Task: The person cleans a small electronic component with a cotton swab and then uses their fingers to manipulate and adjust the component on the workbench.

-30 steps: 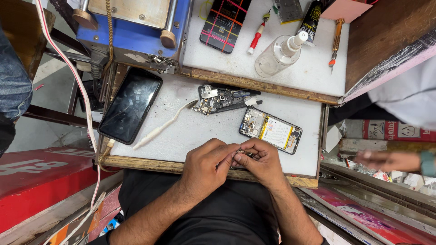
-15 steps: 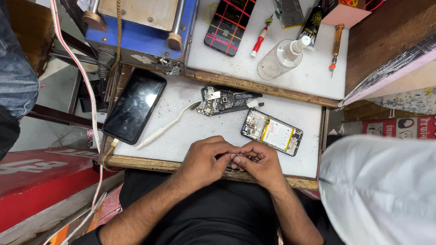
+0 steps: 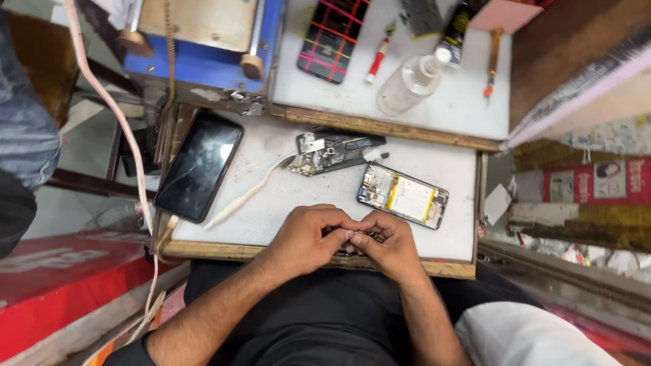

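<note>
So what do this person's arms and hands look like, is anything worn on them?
Both forearms are bare down to the left hand and right hand: no gloves, watch or rings that I can make out. A dark sleeve edge shows near the left elbow. No cables or markings.

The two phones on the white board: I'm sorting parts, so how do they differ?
The black phone at the left edge looks closed, showing a dark glossy face; the opened phone on the right shows a pale battery and circuitry. The black phone looks larger and lies steeper. Both lie flat, untouched.
</note>
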